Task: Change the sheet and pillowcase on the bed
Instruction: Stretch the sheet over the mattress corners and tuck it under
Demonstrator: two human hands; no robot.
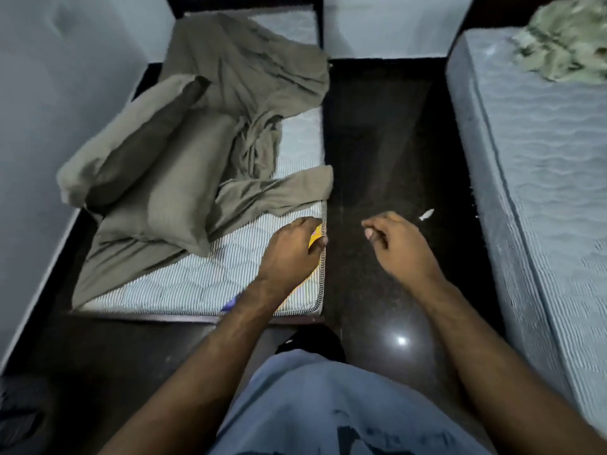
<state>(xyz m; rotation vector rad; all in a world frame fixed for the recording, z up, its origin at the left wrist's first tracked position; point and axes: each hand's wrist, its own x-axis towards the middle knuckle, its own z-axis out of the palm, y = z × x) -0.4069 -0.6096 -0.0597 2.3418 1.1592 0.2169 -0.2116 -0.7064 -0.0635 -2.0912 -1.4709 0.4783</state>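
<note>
An olive sheet lies crumpled on the striped white mattress of the left bed. Two pillows in olive pillowcases sit on it: one flat, the other leaning on it near the wall. My left hand hovers over the mattress's near right corner, fingers loosely curled, holding nothing I can see; a yellow label shows under it. My right hand hangs over the dark floor beside the bed, fingers loosely curled and empty.
A second bed with a bare blue-grey mattress runs along the right; a crumpled green patterned cloth lies at its far end. A glossy dark floor aisle separates the beds. White walls close the left. A white scrap lies on the floor.
</note>
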